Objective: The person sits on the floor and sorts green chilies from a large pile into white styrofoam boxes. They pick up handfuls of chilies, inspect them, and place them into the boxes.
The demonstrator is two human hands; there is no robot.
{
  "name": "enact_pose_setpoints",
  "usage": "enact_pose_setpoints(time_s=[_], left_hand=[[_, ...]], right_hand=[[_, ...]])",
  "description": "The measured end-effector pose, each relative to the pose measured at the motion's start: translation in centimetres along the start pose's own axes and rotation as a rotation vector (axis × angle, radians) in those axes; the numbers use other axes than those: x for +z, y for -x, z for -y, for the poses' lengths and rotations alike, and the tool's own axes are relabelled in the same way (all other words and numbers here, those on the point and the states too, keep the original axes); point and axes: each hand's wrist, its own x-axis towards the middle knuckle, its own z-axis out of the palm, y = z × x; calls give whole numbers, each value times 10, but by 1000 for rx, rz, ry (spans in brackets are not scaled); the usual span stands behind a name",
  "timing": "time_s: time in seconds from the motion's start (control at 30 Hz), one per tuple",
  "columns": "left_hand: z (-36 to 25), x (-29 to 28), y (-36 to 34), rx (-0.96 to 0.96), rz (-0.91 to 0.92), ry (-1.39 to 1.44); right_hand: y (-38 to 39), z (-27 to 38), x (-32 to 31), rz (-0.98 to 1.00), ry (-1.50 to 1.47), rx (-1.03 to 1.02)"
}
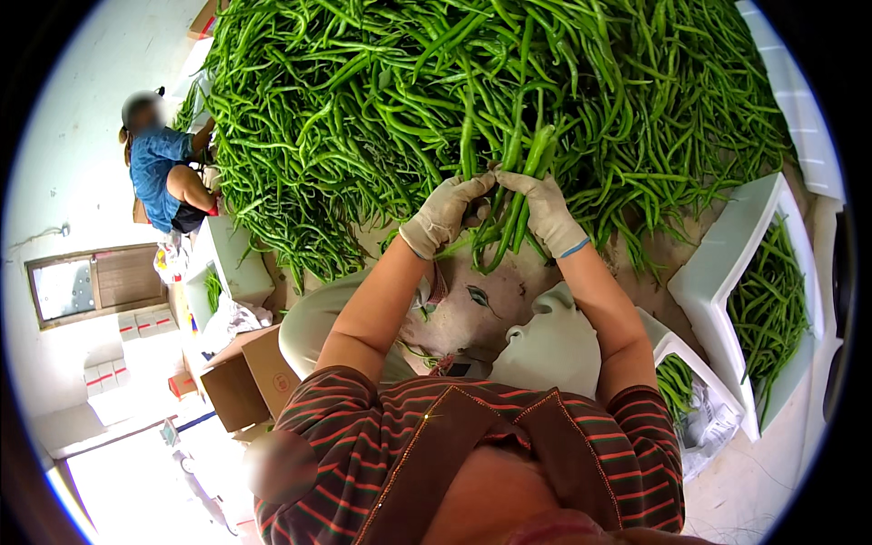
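Observation:
A bundle of long green chili peppers [510, 198] stands upright between my two gloved hands, just in front of a huge heap of the same green chili peppers [436, 100]. My left hand [447, 213] in a pale cloth glove grips the bundle from the left. On the bundle's right side my right hand [548, 211], also gloved, closes around it. The peppers' tips hang down below my fingers toward the bare floor [509, 291].
A white foam box [727, 263] with green peppers stands at the right; a second one [677, 350] sits nearer my right elbow. Another person in a blue top [159, 173] crouches at the heap's left edge. Cardboard boxes [245, 381] lie at the lower left.

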Motion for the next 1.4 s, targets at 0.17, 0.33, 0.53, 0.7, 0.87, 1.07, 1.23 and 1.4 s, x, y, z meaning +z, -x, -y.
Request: enact_pose_setpoints(time_s=[0.17, 0.33, 0.53, 0.7, 0.87, 1.07, 1.23, 1.4], left_hand=[[-1, -22, 12, 32, 31, 256], [10, -50, 19, 109, 123, 417], [14, -36, 27, 120, -92, 136], [35, -16, 23, 198, -170, 146], [141, -44, 13, 234, -373, -368], [271, -65, -1, 20, -88, -1263], [281, -51, -27, -14, 200, -1749], [247, -26, -49, -15, 243, -1665]], right_hand=[[3, 12, 0, -132, 8, -235], [13, 31, -10, 60, -365, -148], [19, 32, -13, 84, 12, -175], [15, 21, -23, -155, 93, -102], [14, 21, -42, -283, -73, -260], [22, 28, -75, -404, 13, -487], [33, 24, -87, -394, 123, -489], [36, 21, -95, -412, 123, -471]])
